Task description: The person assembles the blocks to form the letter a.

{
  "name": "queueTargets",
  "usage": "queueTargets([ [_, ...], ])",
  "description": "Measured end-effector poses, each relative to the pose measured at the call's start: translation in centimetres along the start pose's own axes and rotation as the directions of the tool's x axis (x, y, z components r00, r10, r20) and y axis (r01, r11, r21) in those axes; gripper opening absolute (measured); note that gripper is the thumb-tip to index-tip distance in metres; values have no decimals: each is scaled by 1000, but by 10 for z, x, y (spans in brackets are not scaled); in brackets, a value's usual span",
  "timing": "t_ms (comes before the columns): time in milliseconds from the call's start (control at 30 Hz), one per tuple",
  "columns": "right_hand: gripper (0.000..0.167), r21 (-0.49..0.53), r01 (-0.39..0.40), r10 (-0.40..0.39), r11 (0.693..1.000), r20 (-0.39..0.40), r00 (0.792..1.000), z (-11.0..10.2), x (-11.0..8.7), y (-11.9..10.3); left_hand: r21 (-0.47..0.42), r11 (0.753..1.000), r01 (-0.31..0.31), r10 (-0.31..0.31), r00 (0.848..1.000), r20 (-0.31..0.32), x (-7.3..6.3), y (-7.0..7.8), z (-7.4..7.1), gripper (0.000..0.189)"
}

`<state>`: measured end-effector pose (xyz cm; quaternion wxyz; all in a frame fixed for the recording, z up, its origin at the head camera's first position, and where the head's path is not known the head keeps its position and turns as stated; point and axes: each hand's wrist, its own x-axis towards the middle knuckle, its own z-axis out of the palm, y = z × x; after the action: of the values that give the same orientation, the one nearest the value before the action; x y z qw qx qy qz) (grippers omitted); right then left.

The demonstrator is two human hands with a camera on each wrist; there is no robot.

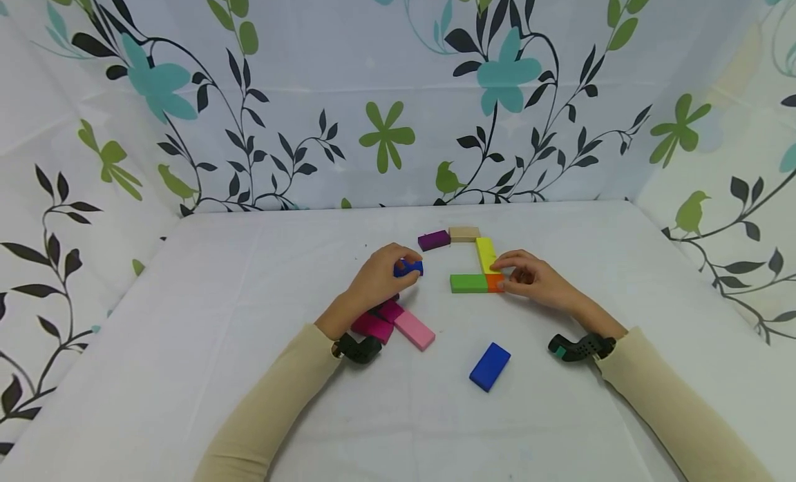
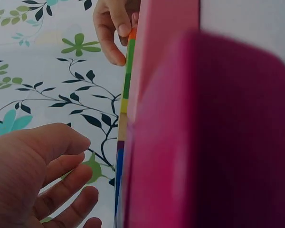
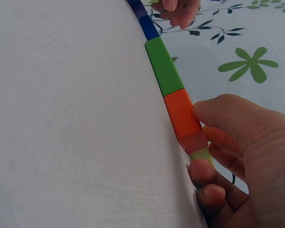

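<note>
In the head view my left hand [image 1: 384, 273] is at the left, thumb and fingers spread around a small blue block [image 1: 415, 266]. The left wrist view shows loosely curved fingers with a gap between them and the row of blocks. My right hand [image 1: 536, 280] is at the right end of an orange block [image 1: 494, 283]. Its thumb touches that block's edge in the right wrist view, with fingertips beside the yellow block [image 1: 485, 253]. A green block [image 1: 469, 283] adjoins the orange one. Farther back, a tan block [image 1: 463, 234] meets a purple block [image 1: 433, 240].
Under my left wrist lie a pink block [image 1: 415, 330] and magenta blocks [image 1: 373, 326], partly hidden by the wrist camera. A larger blue block [image 1: 490, 366] lies near the front on the white-covered table [image 1: 348, 427]. A patterned curtain [image 1: 323, 68] stands behind.
</note>
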<state>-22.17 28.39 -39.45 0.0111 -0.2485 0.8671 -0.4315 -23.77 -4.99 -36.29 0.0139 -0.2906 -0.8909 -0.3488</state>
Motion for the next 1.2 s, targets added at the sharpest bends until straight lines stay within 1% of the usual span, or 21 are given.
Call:
queueTargets([
  [100, 33, -2, 6, -6, 1000, -2, 1000, 0, 0, 0, 12, 1000, -7, 7, 1000, -18, -1, -3, -1, 30],
  [367, 33, 4, 17, -17, 1000, -3, 1000, 0, 0, -1, 43, 998, 46, -44, 998, -42, -1, -11, 0, 31],
  [533, 33, 6, 12, -12, 1000, -5, 1000, 0, 0, -1, 48, 997, 63, -61, 996, -58, 0, -17, 0, 34],
  [633, 32, 10, 7, -7, 1000, -6, 1000, 0, 0, 0, 55, 996, 72, -70, 996, -53, 0, -21, 2, 36],
  [867, 32, 19, 10, -10, 1000, -4, 1000, 1, -1, 0, 28, 990, 139, -139, 990, -19, -2, -24, 3, 43],
  [967, 32, 20, 16, -16, 1000, -6, 1000, 2, -1, 0, 33, 990, 134, -134, 991, -11, -2, -25, 4, 44],
  [1200, 32, 14, 13, -13, 1000, -9, 1000, 2, -1, 0, 27, 996, 83, -83, 997, -7, -1, -26, 3, 41],
])
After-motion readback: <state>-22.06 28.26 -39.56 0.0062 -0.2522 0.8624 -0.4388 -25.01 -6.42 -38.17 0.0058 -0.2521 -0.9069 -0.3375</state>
